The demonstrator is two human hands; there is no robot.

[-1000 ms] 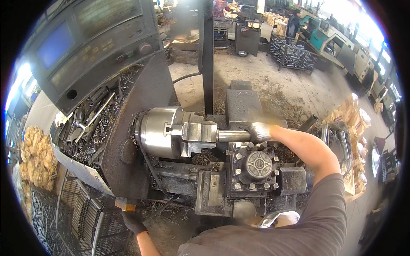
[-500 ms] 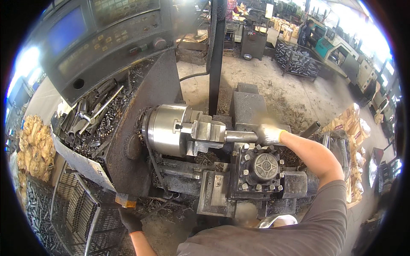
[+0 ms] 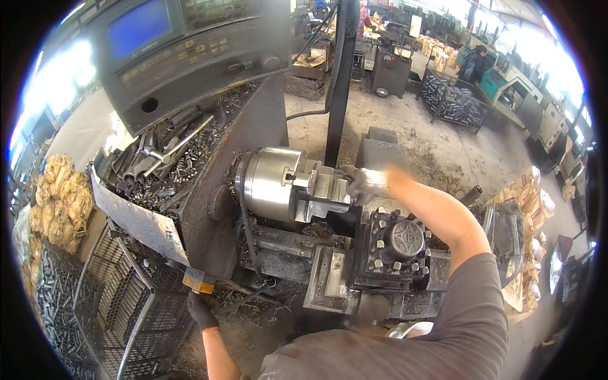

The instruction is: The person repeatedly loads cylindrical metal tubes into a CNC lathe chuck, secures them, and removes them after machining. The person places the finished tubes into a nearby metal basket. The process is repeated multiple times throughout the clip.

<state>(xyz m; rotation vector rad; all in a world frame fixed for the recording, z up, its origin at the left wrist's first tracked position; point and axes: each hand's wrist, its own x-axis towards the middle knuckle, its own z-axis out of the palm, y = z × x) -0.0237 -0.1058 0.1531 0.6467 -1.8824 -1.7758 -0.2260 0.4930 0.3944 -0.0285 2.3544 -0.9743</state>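
Observation:
My right hand [image 3: 369, 182], in a pale glove with dark fingertips, is closed at the front of the lathe chuck's stepped jaws [image 3: 324, 190]. It covers the round steel bar that stood out of the jaws; the bar is hidden now. The jaws sit on the shiny chuck [image 3: 269, 185]. My left hand [image 3: 202, 312], in a dark glove, is low on the left with its fingers curled. It is right under an orange-yellow block [image 3: 198, 281] at the machine's lower edge; what the fingers hold there is hidden.
A bolted tool post [image 3: 404, 240] stands below my right forearm. At the left, a chip-filled tray [image 3: 142, 215] holds a T-handled wrench [image 3: 166, 158] under the control panel [image 3: 183, 63]. Perforated crates [image 3: 114, 310] stand lower left. A person [image 3: 475, 63] is far off at upper right.
My right hand has moved left along the bar up to the chuck jaws, and the bar no longer shows. My left hand stays by the orange-yellow block. The view has shifted left.

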